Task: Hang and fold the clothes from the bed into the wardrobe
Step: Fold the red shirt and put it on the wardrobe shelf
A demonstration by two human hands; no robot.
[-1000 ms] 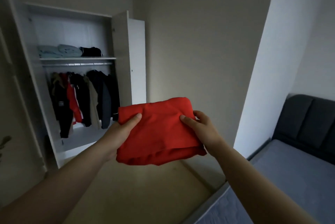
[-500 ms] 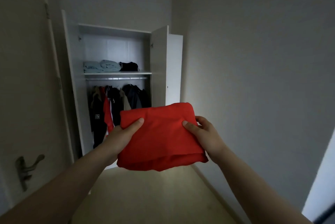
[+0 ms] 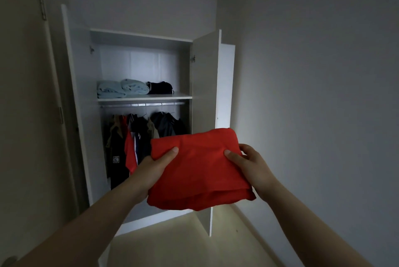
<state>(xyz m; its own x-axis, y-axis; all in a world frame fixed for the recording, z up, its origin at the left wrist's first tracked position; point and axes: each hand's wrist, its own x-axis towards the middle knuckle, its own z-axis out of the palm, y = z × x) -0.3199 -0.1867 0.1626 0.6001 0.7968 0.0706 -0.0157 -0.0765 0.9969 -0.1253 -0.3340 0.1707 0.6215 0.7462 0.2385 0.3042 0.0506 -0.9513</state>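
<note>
Folded red garment (image 3: 200,171) held up in front of the open wardrobe (image 3: 75,98), left hand (image 3: 155,169) and right hand (image 3: 248,165) each gripping a side edge, thumbs on top, fingers curled under. Wardrobe shelf (image 3: 144,98) holds light blue folded towels (image 3: 121,88) beside a black folded item (image 3: 159,87). Below it, dark jackets and a red top hang on the rail (image 3: 142,104).
</note>
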